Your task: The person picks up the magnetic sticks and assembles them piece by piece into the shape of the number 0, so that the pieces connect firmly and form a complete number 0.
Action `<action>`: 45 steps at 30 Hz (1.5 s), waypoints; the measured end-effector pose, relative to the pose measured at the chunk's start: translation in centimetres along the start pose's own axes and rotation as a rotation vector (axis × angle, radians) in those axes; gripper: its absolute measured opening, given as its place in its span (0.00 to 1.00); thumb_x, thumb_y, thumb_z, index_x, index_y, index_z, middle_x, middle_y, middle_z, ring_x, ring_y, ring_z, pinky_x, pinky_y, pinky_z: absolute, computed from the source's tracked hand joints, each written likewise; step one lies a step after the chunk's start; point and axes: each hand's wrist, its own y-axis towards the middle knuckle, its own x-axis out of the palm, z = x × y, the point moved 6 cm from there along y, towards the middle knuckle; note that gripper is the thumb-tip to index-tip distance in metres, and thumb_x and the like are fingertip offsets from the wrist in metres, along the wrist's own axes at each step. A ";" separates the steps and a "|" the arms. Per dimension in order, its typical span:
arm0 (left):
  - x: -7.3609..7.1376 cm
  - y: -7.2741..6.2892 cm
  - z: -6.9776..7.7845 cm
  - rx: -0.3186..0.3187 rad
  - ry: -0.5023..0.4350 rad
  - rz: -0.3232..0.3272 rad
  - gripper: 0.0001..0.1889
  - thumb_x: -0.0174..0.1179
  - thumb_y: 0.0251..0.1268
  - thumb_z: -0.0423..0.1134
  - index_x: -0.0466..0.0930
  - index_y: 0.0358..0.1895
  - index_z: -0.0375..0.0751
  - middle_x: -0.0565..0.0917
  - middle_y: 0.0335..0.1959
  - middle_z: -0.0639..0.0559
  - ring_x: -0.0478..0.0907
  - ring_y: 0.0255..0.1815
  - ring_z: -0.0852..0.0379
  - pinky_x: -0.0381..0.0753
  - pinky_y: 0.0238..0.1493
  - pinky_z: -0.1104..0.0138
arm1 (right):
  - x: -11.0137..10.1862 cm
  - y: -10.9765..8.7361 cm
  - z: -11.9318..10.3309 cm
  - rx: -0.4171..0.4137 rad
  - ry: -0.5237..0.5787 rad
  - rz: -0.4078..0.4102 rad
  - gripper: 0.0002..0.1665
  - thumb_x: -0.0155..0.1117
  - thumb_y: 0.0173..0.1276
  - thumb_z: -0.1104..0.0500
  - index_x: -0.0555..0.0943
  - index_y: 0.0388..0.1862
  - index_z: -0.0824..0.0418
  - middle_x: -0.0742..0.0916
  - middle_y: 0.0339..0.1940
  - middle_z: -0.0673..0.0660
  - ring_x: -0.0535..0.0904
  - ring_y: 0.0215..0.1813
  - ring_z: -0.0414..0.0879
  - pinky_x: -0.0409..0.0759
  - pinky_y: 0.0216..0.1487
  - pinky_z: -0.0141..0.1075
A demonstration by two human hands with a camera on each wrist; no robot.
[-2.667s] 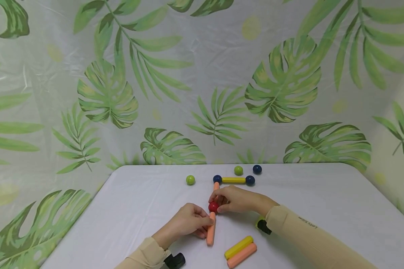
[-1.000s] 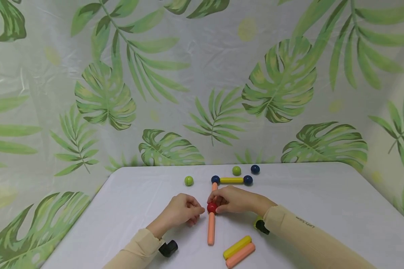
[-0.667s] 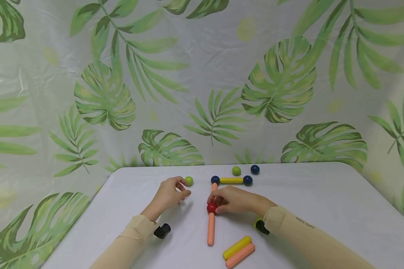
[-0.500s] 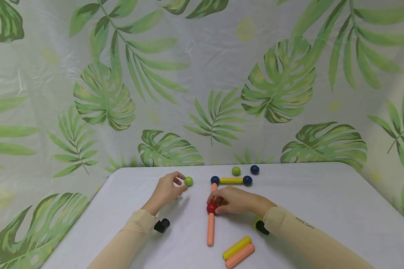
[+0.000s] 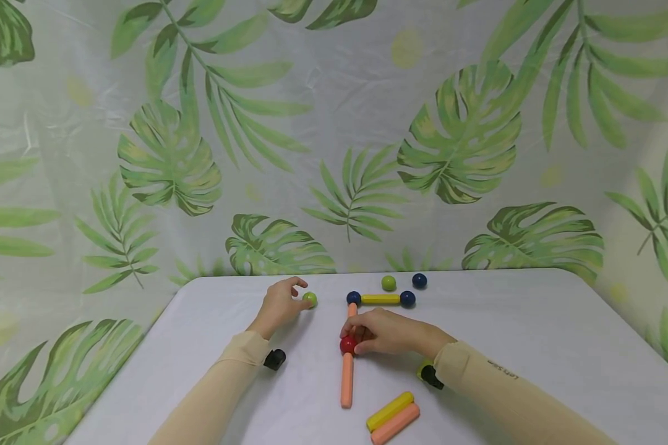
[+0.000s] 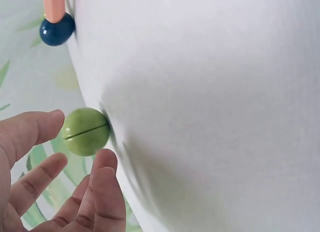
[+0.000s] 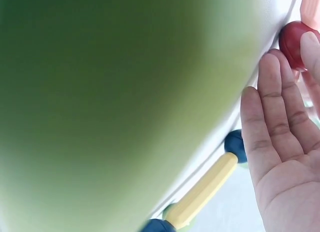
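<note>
A green ball (image 5: 310, 300) with a dark groove sits on the white table. My left hand (image 5: 278, 306) is beside it, thumb and fingers spread around the ball without visibly gripping it; the left wrist view shows the thumb tip close to the green ball's side. With thumb and fingertips my right hand (image 5: 386, 330) pinches a red ball (image 5: 347, 345). One orange stick (image 5: 347, 380) runs from the red ball toward the front. Another orange stick (image 5: 352, 309), partly hidden by the right hand, reaches back to a dark blue ball (image 5: 354, 298).
A yellow stick (image 5: 381, 299) joins that blue ball to a second blue ball (image 5: 407, 299). Behind them are another green ball (image 5: 388, 283) and a loose blue ball (image 5: 419, 280). A yellow stick (image 5: 390, 411) and an orange stick (image 5: 395, 424) lie together at the front.
My left hand has let go of the front orange stick and moved back and left to the green ball. The right hand stays at the red ball.
</note>
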 end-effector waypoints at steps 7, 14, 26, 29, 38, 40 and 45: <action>0.5 0.4 -0.4 -0.009 0.033 -0.024 0.21 0.74 0.66 0.41 0.86 0.60 0.40 0.89 0.50 0.35 0.86 0.51 0.41 0.84 0.54 0.47 | 0.0 -0.1 -0.1 0.004 0.005 0.000 0.17 0.75 0.73 0.60 0.85 0.58 0.51 0.89 0.43 0.45 0.81 0.45 0.38 0.85 0.58 0.37; 0.7 0.6 -0.4 -0.024 0.030 -0.035 0.20 0.75 0.65 0.42 0.87 0.58 0.41 0.90 0.41 0.43 0.85 0.38 0.51 0.83 0.42 0.58 | -0.1 -0.1 -0.1 0.003 0.000 0.001 0.17 0.75 0.73 0.60 0.85 0.59 0.51 0.89 0.43 0.45 0.81 0.45 0.37 0.85 0.58 0.36; 1.5 1.1 -0.9 -0.058 0.021 -0.054 0.15 0.77 0.65 0.42 0.88 0.52 0.45 0.89 0.37 0.47 0.81 0.32 0.55 0.77 0.33 0.66 | 0.0 -0.1 -0.1 0.013 -0.013 -0.003 0.17 0.75 0.73 0.59 0.85 0.58 0.49 0.88 0.43 0.45 0.81 0.45 0.37 0.85 0.57 0.36; 1.4 0.9 -0.7 -0.051 0.016 -0.058 0.15 0.76 0.65 0.41 0.87 0.52 0.43 0.89 0.37 0.46 0.81 0.32 0.55 0.77 0.34 0.66 | 0.0 -0.1 -0.1 0.013 -0.012 -0.005 0.17 0.75 0.73 0.58 0.85 0.59 0.48 0.88 0.43 0.44 0.81 0.45 0.37 0.85 0.57 0.35; 1.3 -0.7 -0.1 -0.021 -0.007 -0.098 0.15 0.76 0.66 0.40 0.87 0.52 0.42 0.88 0.37 0.47 0.81 0.31 0.55 0.79 0.33 0.66 | 0.1 0.0 0.1 0.025 0.029 -0.005 0.21 0.80 0.68 0.56 0.85 0.58 0.46 0.88 0.42 0.43 0.81 0.43 0.37 0.84 0.54 0.31; 1.3 -1.3 0.1 -0.002 -0.002 -0.101 0.15 0.76 0.65 0.40 0.87 0.51 0.43 0.87 0.36 0.48 0.80 0.31 0.56 0.78 0.33 0.66 | 0.1 0.1 0.1 0.031 0.023 -0.001 0.21 0.80 0.68 0.56 0.85 0.58 0.46 0.88 0.41 0.42 0.81 0.43 0.36 0.84 0.53 0.30; 1.2 -3.0 0.8 0.053 -0.021 -0.113 0.15 0.77 0.63 0.39 0.87 0.51 0.44 0.86 0.35 0.49 0.79 0.30 0.57 0.78 0.32 0.67 | 0.1 0.2 -0.1 0.042 -0.004 0.014 0.20 0.81 0.68 0.56 0.85 0.56 0.46 0.87 0.40 0.42 0.81 0.43 0.37 0.84 0.53 0.32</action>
